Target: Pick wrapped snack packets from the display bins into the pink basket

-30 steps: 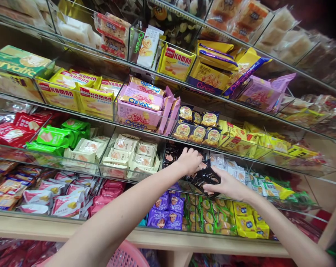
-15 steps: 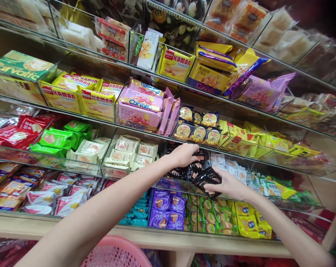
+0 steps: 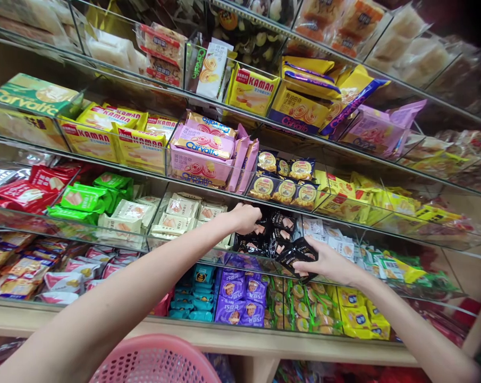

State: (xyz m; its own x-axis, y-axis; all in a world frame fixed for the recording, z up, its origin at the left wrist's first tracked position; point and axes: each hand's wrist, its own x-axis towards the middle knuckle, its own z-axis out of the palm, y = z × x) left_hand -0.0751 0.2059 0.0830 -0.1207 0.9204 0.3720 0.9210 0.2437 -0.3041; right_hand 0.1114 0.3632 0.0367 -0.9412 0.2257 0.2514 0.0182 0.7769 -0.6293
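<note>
My left hand [image 3: 246, 219] reaches into a clear shelf bin of small black wafer packets [image 3: 282, 234]. Its fingers are bent down and closed on a black packet at the bin's left side, with the fingertips partly hidden. Over the bin's front right corner, my right hand [image 3: 326, 263] grips black wafer packets [image 3: 300, 255] between thumb and fingers; how many is unclear. More black packets lie between the two hands.
Cream packets [image 3: 179, 215] fill the bin to the left, white packets [image 3: 339, 244] the one to the right. Purple packets [image 3: 240, 303] sit below, dark blue round-cookie packets [image 3: 286, 186] above. A pink basket [image 3: 160, 346] stands below the wooden shelf edge [image 3: 216, 338].
My left hand has moved left within the bin, uncovering black packets in the middle. My right hand stays almost in place with its packets. More of the pink basket shows.
</note>
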